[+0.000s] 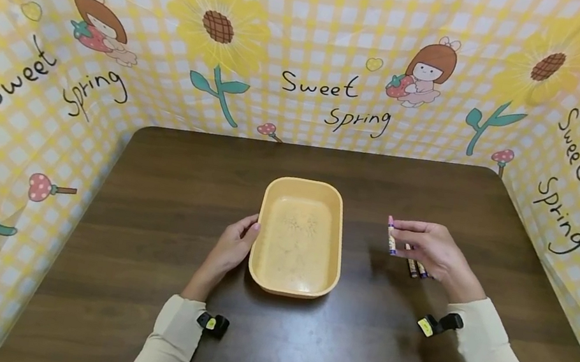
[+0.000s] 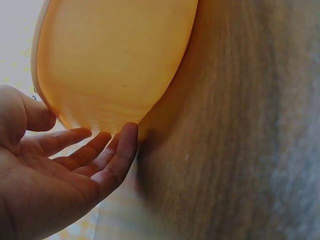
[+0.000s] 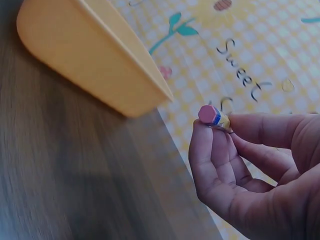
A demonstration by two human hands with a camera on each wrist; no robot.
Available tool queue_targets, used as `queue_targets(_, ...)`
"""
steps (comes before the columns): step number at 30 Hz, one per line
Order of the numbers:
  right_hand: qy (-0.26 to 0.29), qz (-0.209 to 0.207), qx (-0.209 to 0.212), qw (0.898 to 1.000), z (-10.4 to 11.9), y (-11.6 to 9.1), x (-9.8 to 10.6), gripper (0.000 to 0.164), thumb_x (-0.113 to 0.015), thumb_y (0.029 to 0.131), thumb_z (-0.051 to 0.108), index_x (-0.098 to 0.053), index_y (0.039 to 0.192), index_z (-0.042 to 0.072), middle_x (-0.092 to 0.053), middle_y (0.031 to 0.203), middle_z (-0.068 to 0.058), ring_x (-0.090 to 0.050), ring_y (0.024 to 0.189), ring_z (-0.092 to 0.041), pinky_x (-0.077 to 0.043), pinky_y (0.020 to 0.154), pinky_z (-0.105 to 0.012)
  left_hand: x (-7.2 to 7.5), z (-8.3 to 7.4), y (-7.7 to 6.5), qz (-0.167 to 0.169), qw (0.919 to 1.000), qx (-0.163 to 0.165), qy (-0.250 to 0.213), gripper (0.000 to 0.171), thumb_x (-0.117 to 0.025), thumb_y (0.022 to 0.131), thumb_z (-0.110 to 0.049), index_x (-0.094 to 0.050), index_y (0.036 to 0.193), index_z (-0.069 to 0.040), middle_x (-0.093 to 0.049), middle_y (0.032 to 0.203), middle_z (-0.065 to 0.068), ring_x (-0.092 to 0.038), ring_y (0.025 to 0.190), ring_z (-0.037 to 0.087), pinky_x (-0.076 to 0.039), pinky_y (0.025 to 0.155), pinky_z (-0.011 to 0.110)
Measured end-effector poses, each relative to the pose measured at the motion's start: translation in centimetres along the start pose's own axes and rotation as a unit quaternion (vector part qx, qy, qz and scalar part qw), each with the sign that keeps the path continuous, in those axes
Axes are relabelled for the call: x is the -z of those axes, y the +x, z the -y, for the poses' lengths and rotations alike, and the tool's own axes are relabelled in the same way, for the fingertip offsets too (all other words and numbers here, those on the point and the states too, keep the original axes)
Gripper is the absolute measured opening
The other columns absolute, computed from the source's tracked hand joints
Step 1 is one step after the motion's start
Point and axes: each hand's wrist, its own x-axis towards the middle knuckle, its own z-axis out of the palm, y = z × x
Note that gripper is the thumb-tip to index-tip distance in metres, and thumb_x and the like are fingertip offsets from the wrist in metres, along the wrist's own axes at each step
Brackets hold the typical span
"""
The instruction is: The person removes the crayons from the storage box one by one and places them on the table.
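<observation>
A yellow tray [image 1: 290,288] stands on the dark wooden table, with only faint marks on its floor. My left hand [image 1: 234,245] holds it at its left side, the thumb at the rim and the fingertips against the outer wall [image 2: 120,60]. To the right of the tray, my right hand [image 1: 432,248] pinches a pink crayon [image 1: 392,236] above the table. The crayon's flat pink end [image 3: 207,114] faces the right wrist camera. Under that hand lie other crayons [image 1: 413,269], one dark and one with blue on it, partly hidden by the fingers.
The brown table [image 1: 148,259] has rounded far corners. A yellow checked cloth [image 1: 315,37] with flowers and "Sweet Spring" lettering hangs behind it and along both sides. Black straps with small cameras [image 1: 212,324] sit on both wrists.
</observation>
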Motion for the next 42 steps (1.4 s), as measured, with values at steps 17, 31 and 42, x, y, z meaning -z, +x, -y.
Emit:
queue_targets(17,0.049,-0.05,-0.001,0.998,0.1,-2.1,6.8,0.026,-0.062,0.096,-0.007,-0.082,0.091,0.01,-0.078,0.094,0.007,-0.072,0.085,-0.008,-0.063,0.072,-0.033,-0.3,-0.3,0.4,0.003,1.0,0.006,0.0,0.046,-0.044,0.109,-0.015,-0.043,0.15,0.006,-0.054,0.146,0.026,-0.053,0.134,0.038,-0.042,0.113,0.051)
queue_targets(31,0.025,-0.066,-0.02,0.997,-1.8,-2.4,10.8,0.028,-0.061,0.097,-0.005,-0.081,0.092,0.013,-0.077,0.094,0.012,-0.071,0.086,-0.006,-0.062,0.072,-0.031,-0.4,0.1,0.5,0.0,0.9999,0.012,0.001,0.045,-0.044,0.109,-0.015,-0.045,0.15,0.004,-0.056,0.144,0.026,-0.056,0.13,0.038,-0.044,0.111,0.049)
queue_targets(42,-0.04,-0.116,-0.051,0.991,-3.1,-2.1,12.3,0.03,-0.065,0.095,-0.005,-0.078,0.081,0.018,-0.075,0.084,0.011,-0.07,0.076,-0.005,-0.062,0.069,-0.027,-0.3,0.0,0.5,0.004,0.9999,0.016,-0.004,0.045,-0.044,0.109,-0.016,-0.044,0.15,0.004,-0.055,0.145,0.026,-0.054,0.132,0.037,-0.043,0.112,0.049)
